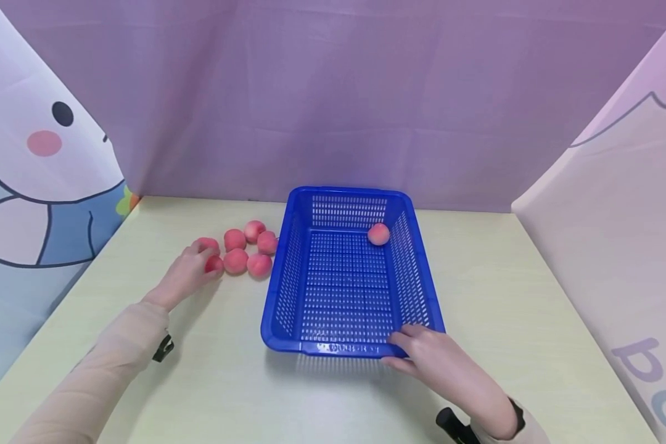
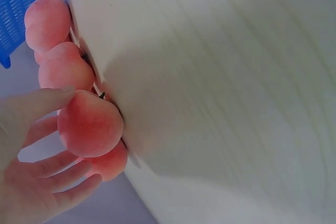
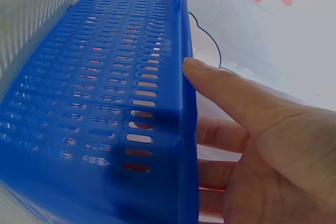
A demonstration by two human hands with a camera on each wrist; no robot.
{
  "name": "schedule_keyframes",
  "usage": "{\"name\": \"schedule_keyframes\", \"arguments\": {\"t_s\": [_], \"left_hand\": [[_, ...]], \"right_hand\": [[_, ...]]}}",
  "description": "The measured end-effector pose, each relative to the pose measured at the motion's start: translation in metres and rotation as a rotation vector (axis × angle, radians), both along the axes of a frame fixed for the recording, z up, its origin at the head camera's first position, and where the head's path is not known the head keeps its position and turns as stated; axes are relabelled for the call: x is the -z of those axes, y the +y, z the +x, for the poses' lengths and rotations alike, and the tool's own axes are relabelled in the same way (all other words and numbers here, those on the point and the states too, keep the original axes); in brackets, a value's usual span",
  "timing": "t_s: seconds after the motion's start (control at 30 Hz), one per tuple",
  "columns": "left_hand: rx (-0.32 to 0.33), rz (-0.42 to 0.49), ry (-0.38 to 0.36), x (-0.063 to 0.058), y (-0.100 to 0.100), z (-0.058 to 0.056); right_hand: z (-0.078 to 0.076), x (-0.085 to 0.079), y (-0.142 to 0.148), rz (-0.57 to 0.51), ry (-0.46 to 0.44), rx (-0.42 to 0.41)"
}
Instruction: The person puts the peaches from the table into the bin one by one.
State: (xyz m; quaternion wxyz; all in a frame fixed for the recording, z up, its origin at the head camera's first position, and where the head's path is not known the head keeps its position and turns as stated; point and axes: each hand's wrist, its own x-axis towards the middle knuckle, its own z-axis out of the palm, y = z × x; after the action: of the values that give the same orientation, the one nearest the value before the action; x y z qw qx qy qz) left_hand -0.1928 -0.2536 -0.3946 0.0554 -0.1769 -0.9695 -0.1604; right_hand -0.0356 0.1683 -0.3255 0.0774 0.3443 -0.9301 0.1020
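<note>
Seven peaches [image 1: 235, 261]: on the table [image 1: 222, 376], at and just right of the left hand [image 1: 185, 274], fingers loosely extended, thumb touching one.
Blue basket [image 1: 344, 349]: near rim gripped by the right hand [image 1: 435, 364].
Eighth peach [image 1: 378, 234]: inside, beyond the right hand.

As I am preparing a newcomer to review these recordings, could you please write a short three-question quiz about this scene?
1. How many peaches lie inside the blue basket?

2. True or false: the right hand holds the basket's far rim.

3. In the head view, which is the left hand nearest to?
A) the purple backdrop
B) the loose peaches
C) the basket's right side

Key:
1. One.
2. False; it holds the near rim, toward the right corner.
3. B.
</note>
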Motion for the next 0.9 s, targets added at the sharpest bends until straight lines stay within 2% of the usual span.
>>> {"name": "schedule_keyframes", "arguments": {"t_s": [0.37,0.6,0.77,0.9], "left_hand": [[0.016,-0.002,0.031,0.0065,-0.0012,-0.0003],[0.014,-0.022,0.032,0.0046,0.0006,-0.0003],[0.031,0.028,-0.004,0.0015,0.0008,-0.0001],[0.053,0.028,-0.006,-0.0013,0.0011,-0.0003]], "right_hand": [[-0.0005,0.0003,-0.0002,0.004,0.000,0.003],[-0.0002,-0.0003,-0.0004,0.008,-0.009,0.009],[-0.0008,0.0002,-0.0002,0.001,-0.003,0.005],[-0.0008,0.0006,-0.0003,0.003,0.001,0.002]]}}
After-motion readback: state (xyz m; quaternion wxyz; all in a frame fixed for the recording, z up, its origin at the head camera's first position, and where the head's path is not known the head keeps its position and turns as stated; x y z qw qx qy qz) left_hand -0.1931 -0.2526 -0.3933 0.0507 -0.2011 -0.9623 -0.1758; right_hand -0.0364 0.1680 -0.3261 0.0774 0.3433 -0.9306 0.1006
